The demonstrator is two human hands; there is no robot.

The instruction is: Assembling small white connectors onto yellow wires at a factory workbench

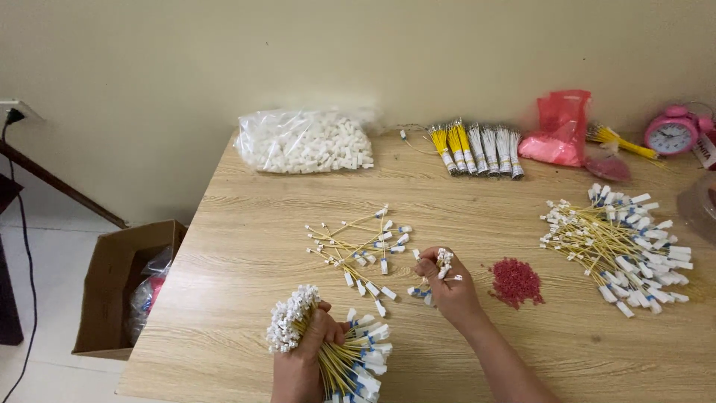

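Note:
My left hand [306, 351] grips a thick bundle of yellow wires [328, 347] with small white connectors at one end and white tags at the other, near the table's front edge. My right hand [446, 287] pinches a few white connectors of wires just right of centre. Loose yellow wires with connectors [362, 250] lie scattered on the wooden table [246, 298] between and beyond my hands. A small heap of tiny red pieces [516, 282] sits just right of my right hand.
A large pile of finished wires [619, 246] lies at the right. At the back stand a clear bag of white connectors [304, 142], bundled yellow and white wires [477, 149], a pink bag [559, 130] and a pink alarm clock [673, 130]. A cardboard box [123, 287] sits on the floor, left.

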